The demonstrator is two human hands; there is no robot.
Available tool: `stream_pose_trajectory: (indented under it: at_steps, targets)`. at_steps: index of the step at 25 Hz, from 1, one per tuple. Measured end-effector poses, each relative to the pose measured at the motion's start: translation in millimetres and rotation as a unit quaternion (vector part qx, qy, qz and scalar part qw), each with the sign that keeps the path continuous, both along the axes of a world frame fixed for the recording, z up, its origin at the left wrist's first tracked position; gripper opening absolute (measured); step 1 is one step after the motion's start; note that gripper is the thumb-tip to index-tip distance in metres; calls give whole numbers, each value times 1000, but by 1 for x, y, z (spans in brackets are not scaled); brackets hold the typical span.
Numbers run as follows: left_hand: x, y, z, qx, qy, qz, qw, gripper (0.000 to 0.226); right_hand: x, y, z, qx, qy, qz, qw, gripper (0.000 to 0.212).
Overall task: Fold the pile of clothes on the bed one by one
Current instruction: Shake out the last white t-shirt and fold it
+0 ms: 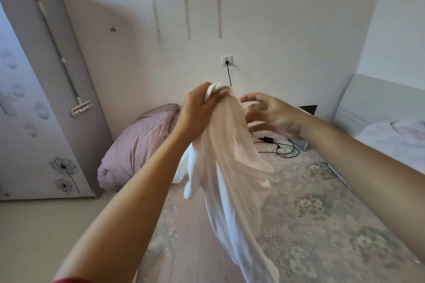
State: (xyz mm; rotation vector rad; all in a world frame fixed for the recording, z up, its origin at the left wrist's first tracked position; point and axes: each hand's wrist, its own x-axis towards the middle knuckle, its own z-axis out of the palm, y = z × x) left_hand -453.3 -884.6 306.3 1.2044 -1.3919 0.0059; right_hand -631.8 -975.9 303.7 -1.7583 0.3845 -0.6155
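The left hand (202,103) is raised in front of the wall, its fingers curled tight around a bunched corner of a pale pink garment (230,167) — the cloth hangs straight down from that grip, over the bed (322,225) with its flowered cover. Just beside it, the right hand (269,114) is spread, fingers loosely bent, holding nothing, close to the cloth's upper edge. Below the left hand lies a striped purple quilt (135,147); below the right hand, a black cable (282,148) on the bed.
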Motion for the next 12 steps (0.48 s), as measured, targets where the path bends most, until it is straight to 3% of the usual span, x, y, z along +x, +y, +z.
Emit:
stream_pose_trajectory:
  at_steps: [2, 4, 9, 10, 12]
  targets:
    - [-5, -2, 16, -12, -27, 0, 1000, 22, -14, -14, -36, 6, 97, 18, 995, 65]
    - [-12, -1, 29, -22, -51, -6, 998, 18, -22, -22, -67, 1, 161, 7, 987, 53]
    - [-9, 2, 42, -20, -58, -14, 998, 20, -15, -13, -105, 23, 215, -13, 976, 38]
    - [-8, 3, 43, -21, -55, -7, 998, 20, -12, -11, -110, 35, 220, -2, 975, 42]
    - [-6, 8, 45, -26, -50, 9, 998, 21, -4, -4, -120, 72, 230, 26, 970, 80]
